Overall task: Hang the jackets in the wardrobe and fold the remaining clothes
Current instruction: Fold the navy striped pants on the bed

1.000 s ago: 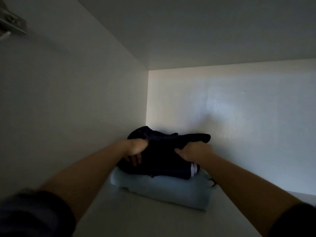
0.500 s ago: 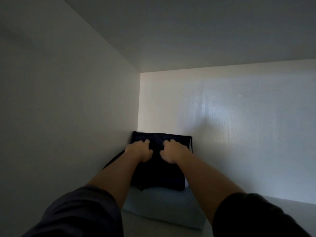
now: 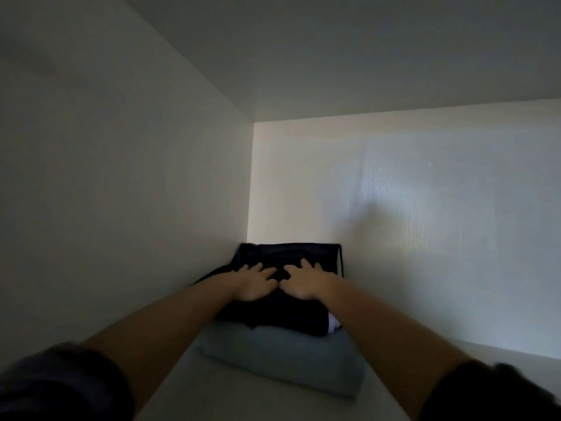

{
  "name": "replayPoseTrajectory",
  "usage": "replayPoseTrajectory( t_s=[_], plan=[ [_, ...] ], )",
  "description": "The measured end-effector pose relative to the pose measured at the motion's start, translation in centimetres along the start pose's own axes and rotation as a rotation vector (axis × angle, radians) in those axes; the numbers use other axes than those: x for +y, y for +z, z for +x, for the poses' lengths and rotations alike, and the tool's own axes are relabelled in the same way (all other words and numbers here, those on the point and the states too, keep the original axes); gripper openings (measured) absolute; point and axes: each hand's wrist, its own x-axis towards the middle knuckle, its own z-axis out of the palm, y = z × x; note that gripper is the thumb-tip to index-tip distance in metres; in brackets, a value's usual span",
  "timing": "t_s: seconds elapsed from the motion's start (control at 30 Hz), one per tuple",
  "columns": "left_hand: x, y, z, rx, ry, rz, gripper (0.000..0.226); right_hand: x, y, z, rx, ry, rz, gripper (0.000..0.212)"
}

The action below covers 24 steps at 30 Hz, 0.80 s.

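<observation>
On the white wardrobe shelf (image 3: 249, 399), left hand (image 3: 253, 282) and right hand (image 3: 306, 282) — fingers spread flat — press a folded dark navy garment (image 3: 291, 311) atop a folded light-blue cloth (image 3: 282, 357).

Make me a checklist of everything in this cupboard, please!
Surface: pale wardrobe shelf, dimly lit.
Job's things: dark folded garment stacked on a light blue folded garment, in the back left corner; a white bit shows at the dark one's right edge.
Clutter: nothing seen.
Hands: left hand and right hand rest side by side on the dark garment, fingers spread flat.
Cables: nothing seen.
Surroundings: left side wall, back wall, top panel; dark sleeves at the bottom edge.
</observation>
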Motion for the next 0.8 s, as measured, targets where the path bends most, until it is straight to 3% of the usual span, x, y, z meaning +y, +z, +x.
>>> replayPoseTrajectory(
  t_s=[0.2,0.37,0.57,0.8],
  plan=[
    [-0.6,0.6,-8.9,0.072,0.036,0.025,0.054,-0.4,1.8,-5.5,0.084,-0.09,0.049,0.059],
    [1.0,-0.6,-19.1,0.12,0.1,-0.199,0.052,-2.3,1.5,-14.5,0.227,-0.224,0.006,0.054],
    [2.7,1.5,-37.3,0.551,0.071,-0.27,0.04,-7.2,1.8,-30.4,0.415,-0.515,0.07,0.054],
    [5.7,7.8,-62.9,0.731,-0.116,-0.316,0.028,-15.3,5.0,-50.7,0.545,-0.97,0.129,0.043]
  ],
)
